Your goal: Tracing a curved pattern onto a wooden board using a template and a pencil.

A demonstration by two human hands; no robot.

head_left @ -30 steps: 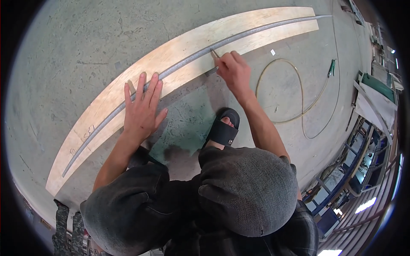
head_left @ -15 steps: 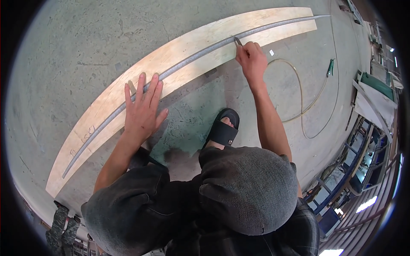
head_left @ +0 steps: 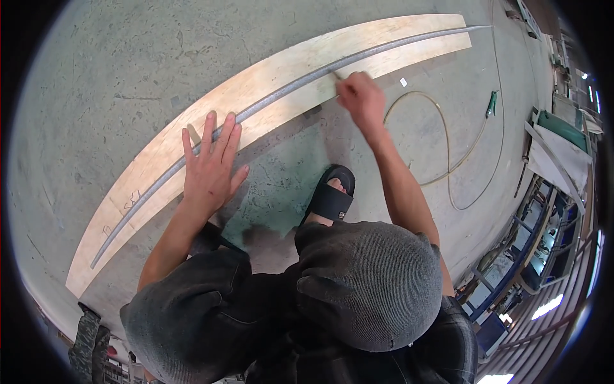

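Observation:
A long grey metal bar [head_left: 288,88] with a gentle curve lies along a pale plywood board [head_left: 281,67], which rests on the floor. My left hand [head_left: 211,173] lies flat with fingers spread, pressing across the bar left of its middle. Further right, my right hand [head_left: 362,99] has its fingers closed round a slim dark pen-like stick [head_left: 335,75]. The stick's tip is at the near edge of the bar; most of its length is hidden in my fingers. Handwritten marks [head_left: 132,201] show on the board near its left end.
A thin hose [head_left: 441,121] loops over the floor to my right, near a green-handled tool [head_left: 492,104]. Metal frames and a green-topped item [head_left: 563,128] stand along the right side. Camouflage-clad legs [head_left: 89,339] show at lower left. My sandalled foot [head_left: 332,192] is below the board.
My right hand has slid left along the near side of the bar with the pen-like stick. My left hand stays pressed on the bar; the whole view has shifted slightly.

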